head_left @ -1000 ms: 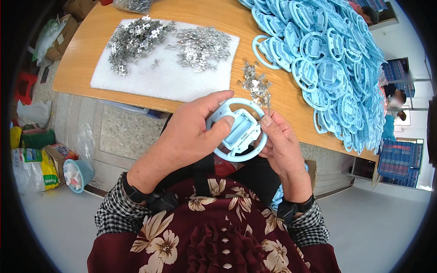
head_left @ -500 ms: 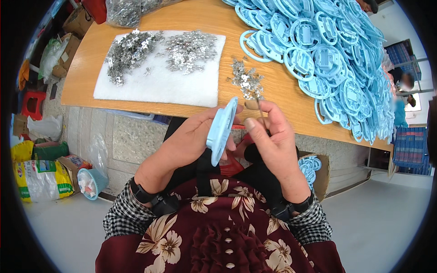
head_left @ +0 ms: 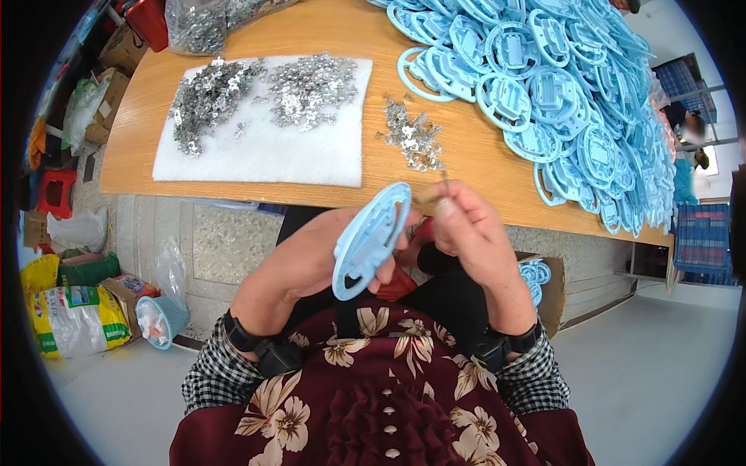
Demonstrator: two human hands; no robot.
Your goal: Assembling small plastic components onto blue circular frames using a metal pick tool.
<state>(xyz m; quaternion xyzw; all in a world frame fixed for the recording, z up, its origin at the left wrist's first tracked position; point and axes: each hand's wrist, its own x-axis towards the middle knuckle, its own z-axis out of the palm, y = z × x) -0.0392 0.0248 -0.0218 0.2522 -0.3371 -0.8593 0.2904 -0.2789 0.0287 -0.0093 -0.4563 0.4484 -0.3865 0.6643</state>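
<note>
My left hand [head_left: 315,245] is closed around a light blue oval plastic part [head_left: 365,247], held tilted above my lap so that its moulded inner side shows. Just right of it, my right hand [head_left: 480,237] pinches a thin metal tool [head_left: 445,179] whose tip points up toward the table; its exact kind is hard to make out. A tan covering wraps one right fingertip. Beyond the right hand, a small heap of silvery metal clips [head_left: 416,140] lies on the wooden table [head_left: 256,194]. Two bigger heaps of clips [head_left: 311,89] rest on a white pad [head_left: 256,167].
A large pile of similar blue parts [head_left: 556,101] covers the table's right side. A clear bag of metal pieces [head_left: 194,27] stands at the back left. Below right is a cardboard box [head_left: 553,291] with blue parts; a blue bin [head_left: 165,318] and sacks [head_left: 78,322] sit on the left floor.
The blue part has turned from nearly edge-on to show more of its inner face, and has dropped slightly. My right hand has shifted slightly right, still pinching the tool.
</note>
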